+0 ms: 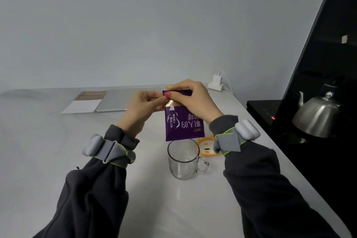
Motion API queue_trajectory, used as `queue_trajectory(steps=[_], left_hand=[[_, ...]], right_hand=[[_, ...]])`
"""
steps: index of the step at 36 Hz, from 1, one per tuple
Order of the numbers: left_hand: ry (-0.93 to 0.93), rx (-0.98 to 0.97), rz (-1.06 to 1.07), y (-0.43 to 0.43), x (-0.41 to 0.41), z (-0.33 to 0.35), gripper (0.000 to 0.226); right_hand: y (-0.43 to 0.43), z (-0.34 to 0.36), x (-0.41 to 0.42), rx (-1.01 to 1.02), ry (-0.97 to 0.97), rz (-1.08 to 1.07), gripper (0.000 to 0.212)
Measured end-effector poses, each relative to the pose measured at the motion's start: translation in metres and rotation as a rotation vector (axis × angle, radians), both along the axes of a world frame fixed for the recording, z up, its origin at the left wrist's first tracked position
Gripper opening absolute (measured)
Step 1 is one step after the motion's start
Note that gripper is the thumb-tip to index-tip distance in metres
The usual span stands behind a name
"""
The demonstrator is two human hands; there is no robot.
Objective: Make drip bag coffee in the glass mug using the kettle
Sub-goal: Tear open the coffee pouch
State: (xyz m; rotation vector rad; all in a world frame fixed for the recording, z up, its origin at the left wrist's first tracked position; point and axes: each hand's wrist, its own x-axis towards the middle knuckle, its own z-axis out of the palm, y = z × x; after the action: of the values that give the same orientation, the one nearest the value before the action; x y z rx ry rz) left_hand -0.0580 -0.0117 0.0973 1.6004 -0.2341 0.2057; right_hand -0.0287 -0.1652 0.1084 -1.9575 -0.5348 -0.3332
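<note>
A purple drip coffee sachet [183, 123] with white print hangs upside down above the table, held at its top edge by both hands. My left hand [143, 108] pinches the top left corner, where a gold inner strip shows. My right hand [191, 96] pinches the top right part. Just below the sachet stands the empty glass mug [183, 160], upright, handle to the right. A steel kettle [316, 118] sits on a black stove surface at the right, apart from both hands.
An orange and white round coaster [207, 147] lies right of the mug, partly behind my right wrist. A notebook [83, 104] and a closed laptop [116, 100] lie at the back. A white charger block [217, 82] stands at the wall. The white table [48, 150] ends at the black counter [262, 106].
</note>
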Motion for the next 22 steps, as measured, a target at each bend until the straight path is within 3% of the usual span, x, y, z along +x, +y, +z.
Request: queue_trajectory(steps=[5,9,15,19,22], left_hand=[[0.006,-0.014,0.042,-0.003,0.001,-0.002,0.020],[0.064,-0.004,0.022,0.000,-0.004,-0.007,0.015],[0.057,-0.145,0.054,0.003,-0.003,-0.013,0.017],[0.026,-0.228,0.181,0.000,0.002,-0.013,0.019],[-0.009,-0.207,0.237,0.001,0.004,-0.014,0.020]], right_hand=[[0.004,0.005,0.004,0.123,0.036,-0.053,0.005],[-0.003,0.002,0.011,0.425,0.162,-0.171,0.006],[-0.010,-0.008,0.012,0.618,0.279,-0.189,0.014],[-0.011,-0.010,0.014,0.616,0.316,-0.199,0.004],[-0.012,-0.014,0.017,0.427,0.193,-0.242,0.021]])
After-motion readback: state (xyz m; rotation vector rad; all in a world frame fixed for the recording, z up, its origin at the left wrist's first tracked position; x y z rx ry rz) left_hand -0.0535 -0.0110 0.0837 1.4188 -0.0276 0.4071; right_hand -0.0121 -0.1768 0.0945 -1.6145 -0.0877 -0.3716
